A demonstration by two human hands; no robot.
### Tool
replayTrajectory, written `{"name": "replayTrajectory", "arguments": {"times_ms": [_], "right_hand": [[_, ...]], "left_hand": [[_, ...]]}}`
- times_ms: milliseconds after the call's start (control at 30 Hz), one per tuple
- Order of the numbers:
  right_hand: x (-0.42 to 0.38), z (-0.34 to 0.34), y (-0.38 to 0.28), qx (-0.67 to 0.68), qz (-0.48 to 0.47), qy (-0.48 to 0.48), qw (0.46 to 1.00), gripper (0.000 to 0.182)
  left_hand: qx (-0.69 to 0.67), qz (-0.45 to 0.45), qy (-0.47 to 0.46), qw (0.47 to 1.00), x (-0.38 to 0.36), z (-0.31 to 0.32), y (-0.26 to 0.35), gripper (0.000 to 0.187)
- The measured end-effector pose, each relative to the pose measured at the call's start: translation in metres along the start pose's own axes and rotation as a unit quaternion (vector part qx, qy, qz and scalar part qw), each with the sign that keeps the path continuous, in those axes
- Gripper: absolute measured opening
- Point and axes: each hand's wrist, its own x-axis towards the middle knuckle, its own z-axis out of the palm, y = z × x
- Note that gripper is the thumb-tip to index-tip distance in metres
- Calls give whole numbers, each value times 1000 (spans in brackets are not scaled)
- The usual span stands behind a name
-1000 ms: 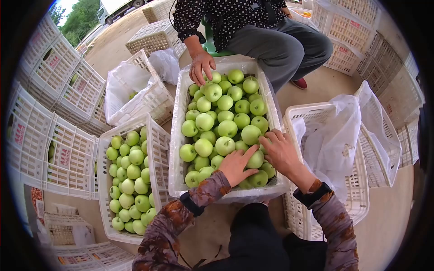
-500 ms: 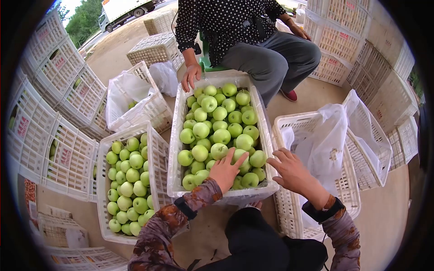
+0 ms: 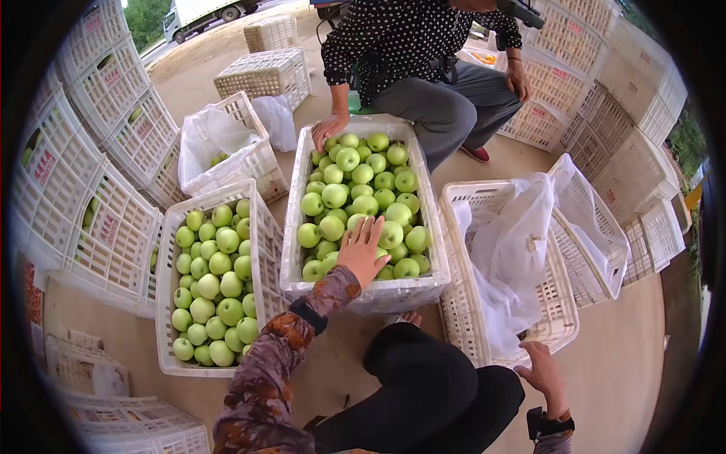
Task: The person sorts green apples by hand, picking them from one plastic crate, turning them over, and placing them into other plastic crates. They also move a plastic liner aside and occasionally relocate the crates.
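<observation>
Green apples (image 3: 365, 204) fill the white crate (image 3: 290, 250) in front of me, which has clear plastic over its rim. My left hand (image 3: 362, 251) lies on the apples near its front edge, fingers stretched out, palm down; it grips none of them. Low on the right, my right hand (image 3: 546, 376) is beside the front corner of a white crate (image 3: 563, 333) with a thin white plastic liner (image 3: 514, 250). Its fingers are apart, with nothing seen in them. Another crate (image 3: 261, 280) of green apples stands on the left.
Across from me sits a person in a dotted top, one hand (image 3: 330, 129) on the far rim of the middle crate. Stacked crates (image 3: 113, 227) rise on the left and more crates (image 3: 552, 91) at the back right. A lined crate (image 3: 276, 178) stands behind the left one.
My right hand has moved from the middle crate's right edge down and right, past the lined crate. My left hand has shifted slightly left, fingers still spread. The seated person leans forward more.
</observation>
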Motion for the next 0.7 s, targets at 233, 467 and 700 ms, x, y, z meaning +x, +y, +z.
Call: {"name": "replayTrajectory", "arguments": {"times_ms": [233, 467, 700], "right_hand": [[-29, 91, 23, 7, -53, 93, 994, 30], [-17, 113, 13, 33, 37, 121, 991, 20], [-17, 123, 20, 4, -3, 167, 986, 18]], "left_hand": [[28, 120, -178, 976, -38, -6, 23, 62], [-3, 94, -35, 995, -53, 9, 21, 53], [54, 82, 11, 995, -81, 9, 33, 67]]}}
